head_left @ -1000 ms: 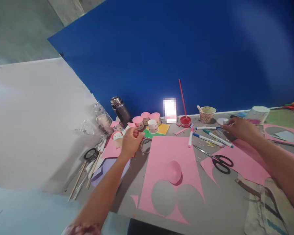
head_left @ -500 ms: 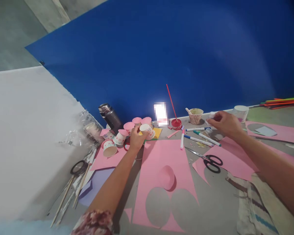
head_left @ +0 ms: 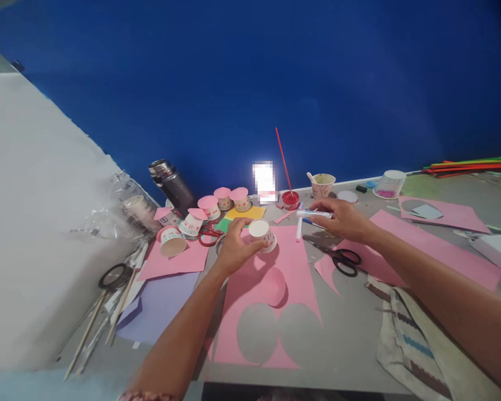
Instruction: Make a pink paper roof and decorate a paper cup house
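Note:
My left hand (head_left: 242,245) curls around a small paper cup (head_left: 269,240) with red and blue drawings. The cup is upside down over a pink paper sheet (head_left: 237,284), its white base facing up. A white marker (head_left: 313,214) lies level between the fingers of my right hand (head_left: 343,218), to the right of the cup. Below that hand lie a pink marker (head_left: 299,229) and, partly hidden, a blue one. A pink paper cone (head_left: 273,287) rests on the sheet in front of the cup.
Several decorated cups with pink paper roofs (head_left: 209,206) stand at the left, near a dark flask (head_left: 173,186). Black-handled scissors (head_left: 345,262) lie right of the sheet. A red paint pot (head_left: 290,200) with a stick and a patterned cup (head_left: 322,186) stand by the blue wall.
My left hand has brought the cup nearer and turned it upside down over the pink sheet. My right hand has left the white round thing at the back and now has the white marker.

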`<state>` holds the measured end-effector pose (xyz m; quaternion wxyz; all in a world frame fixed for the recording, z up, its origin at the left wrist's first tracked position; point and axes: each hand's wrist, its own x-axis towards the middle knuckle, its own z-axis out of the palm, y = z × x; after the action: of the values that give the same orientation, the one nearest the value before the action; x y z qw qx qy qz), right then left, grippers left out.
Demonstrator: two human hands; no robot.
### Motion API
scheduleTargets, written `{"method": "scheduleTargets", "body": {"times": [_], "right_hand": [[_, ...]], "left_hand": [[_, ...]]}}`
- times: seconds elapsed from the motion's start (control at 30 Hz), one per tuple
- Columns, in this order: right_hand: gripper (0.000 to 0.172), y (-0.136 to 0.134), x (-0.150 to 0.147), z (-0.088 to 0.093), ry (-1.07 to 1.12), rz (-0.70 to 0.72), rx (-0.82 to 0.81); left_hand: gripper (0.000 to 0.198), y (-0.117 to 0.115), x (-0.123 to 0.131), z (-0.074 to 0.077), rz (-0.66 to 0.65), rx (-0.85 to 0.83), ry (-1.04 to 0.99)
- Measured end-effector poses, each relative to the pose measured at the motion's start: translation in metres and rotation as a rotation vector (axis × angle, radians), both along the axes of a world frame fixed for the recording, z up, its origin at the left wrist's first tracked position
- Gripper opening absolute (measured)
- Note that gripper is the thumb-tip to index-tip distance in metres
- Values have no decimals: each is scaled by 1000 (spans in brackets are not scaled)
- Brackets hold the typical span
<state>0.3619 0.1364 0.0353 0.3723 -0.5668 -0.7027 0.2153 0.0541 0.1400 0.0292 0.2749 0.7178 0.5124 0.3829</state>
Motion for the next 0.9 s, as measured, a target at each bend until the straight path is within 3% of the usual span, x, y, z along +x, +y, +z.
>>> {"method": "scheduleTargets", "body": {"times": [0.13, 0.27, 0.47, 0.57, 0.73, 0.9], "right_hand": [[26, 1, -2, -7, 92, 12, -92], [33, 3, -4, -11, 258, 30, -195], [44, 3, -11, -10, 526, 62, -253], [41, 0, -15, -9, 564, 101, -280], [21, -13, -29, -4, 418, 177, -314], [18, -30, -47, 4, 118, 186, -241]], "left_hand": [[49, 8, -10, -7, -43, -76, -80], [50, 12, -16, -12, -66, -97, -97], [53, 4, -14, -8, -133, -54, -41], [53, -3, -10, -6, -116, 131, 110], [35, -13, 4, -11, -98, 650, 474], [32, -23, 19, -14, -78, 873, 613]]}}
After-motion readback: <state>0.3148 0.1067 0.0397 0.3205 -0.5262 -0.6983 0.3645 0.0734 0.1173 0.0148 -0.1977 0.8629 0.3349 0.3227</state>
